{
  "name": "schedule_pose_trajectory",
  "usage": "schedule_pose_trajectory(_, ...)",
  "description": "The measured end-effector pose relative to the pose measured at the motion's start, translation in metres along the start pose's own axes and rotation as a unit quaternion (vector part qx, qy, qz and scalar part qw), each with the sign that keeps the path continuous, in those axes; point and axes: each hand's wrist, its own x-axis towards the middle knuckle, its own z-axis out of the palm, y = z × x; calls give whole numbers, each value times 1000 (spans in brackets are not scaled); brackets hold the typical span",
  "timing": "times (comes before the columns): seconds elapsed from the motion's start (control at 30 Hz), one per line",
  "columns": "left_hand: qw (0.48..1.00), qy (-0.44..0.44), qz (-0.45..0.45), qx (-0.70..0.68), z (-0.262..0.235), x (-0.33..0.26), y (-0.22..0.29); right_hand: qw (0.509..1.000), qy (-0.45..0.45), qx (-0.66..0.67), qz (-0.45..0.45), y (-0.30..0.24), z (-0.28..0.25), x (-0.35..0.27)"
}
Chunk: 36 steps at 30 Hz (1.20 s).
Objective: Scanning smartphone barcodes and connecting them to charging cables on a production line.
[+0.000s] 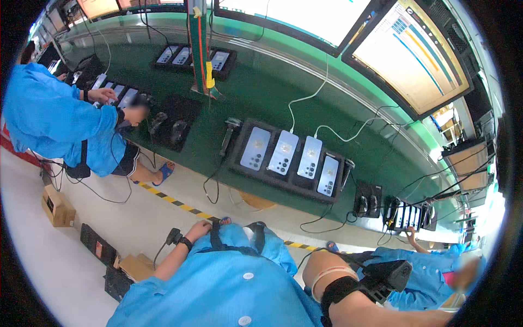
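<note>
My left hand (198, 230) rests low against the front of my blue smock (218, 272), close to its black strap; its fingers are too small and tucked in to read. Lower right, my right hand (320, 265) is foreshortened beyond a pale wristband, and its fingers are hidden. A black strap with a black device (388, 276) is fixed to that forearm. Ahead of both hands and apart from them, a black foam tray (246, 169) on the green bench holds several pale phones, backs up. White cables run to two middle phones, one of them this phone (309, 157).
A dark handheld device (229, 137) with a cord lies left of the tray. Monitors (414, 60) stand behind the bench (218, 109). One co-worker (71, 114) handles phones at left; another (425, 272) sits at right. Cardboard boxes (58, 206) stand on the floor.
</note>
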Motion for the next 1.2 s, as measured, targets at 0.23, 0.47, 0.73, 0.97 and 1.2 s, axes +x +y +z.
schedule_pose_trajectory(0.23,1000,-15,-8,4,-2,10,3,1000,5,0,-3,3,-2,3)
schedule_pose_trajectory(0.47,999,-33,-16,13,0,17,1,1000,4,-9,-3,5,-2,11)
schedule_pose_trajectory(0.73,995,-37,44,83,16,29,-4,999,-15,-37,-12,-27,-17,59)
schedule_pose_trajectory(0.97,980,-148,46,126,46,46,26,931,261,-218,-136,16,-46,46)
schedule_pose_trajectory(1.2,989,-102,78,74,55,61,94,776,19,-366,513,108,-181,-106)
